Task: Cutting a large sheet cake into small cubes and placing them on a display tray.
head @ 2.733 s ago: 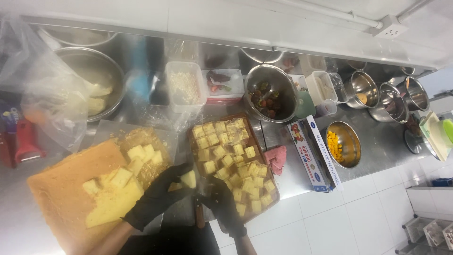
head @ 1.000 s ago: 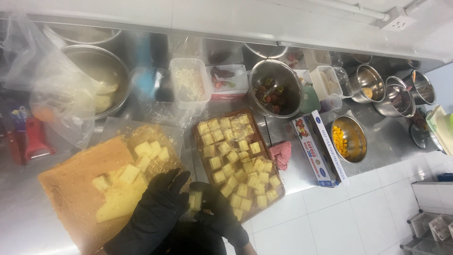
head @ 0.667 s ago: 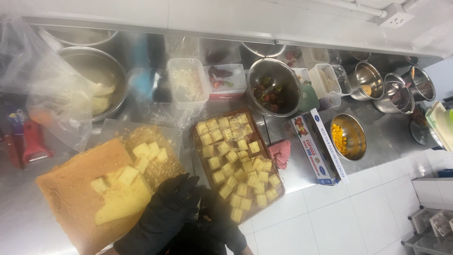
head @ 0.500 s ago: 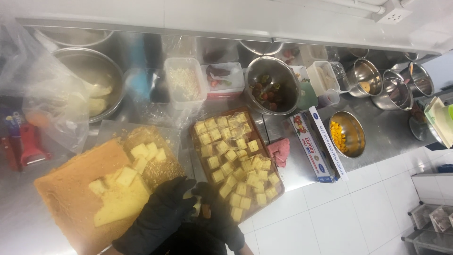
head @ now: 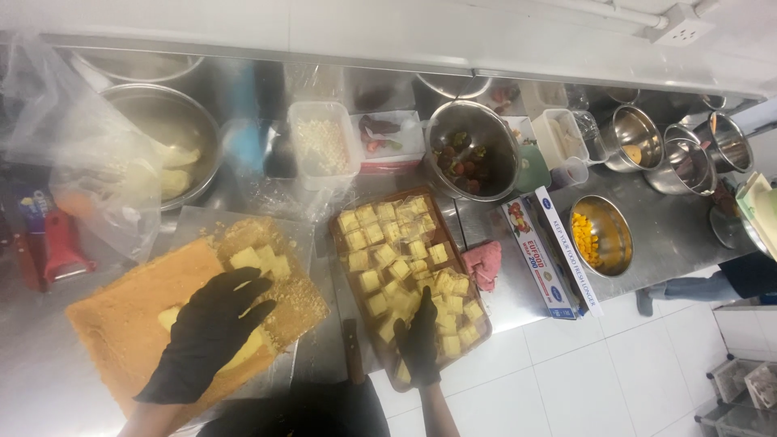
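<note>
Both hands have parted: left hand (head: 212,332) spreads flat on the sponge slab (head: 154,311), right hand (head: 421,338) (fingers loosely curled, holding nothing visible) reaches the tray of cubes (head: 405,271).

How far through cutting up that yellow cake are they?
A good part looks done: the wooden tray is nearly covered with yellow cake cubes. In hand: the right hand rests on the cubes at the tray's near end, and the left hand presses on cake pieces on the orange sponge slab. Left: a few cut cubes on the slab, and the slab itself, mostly uncut.
</note>
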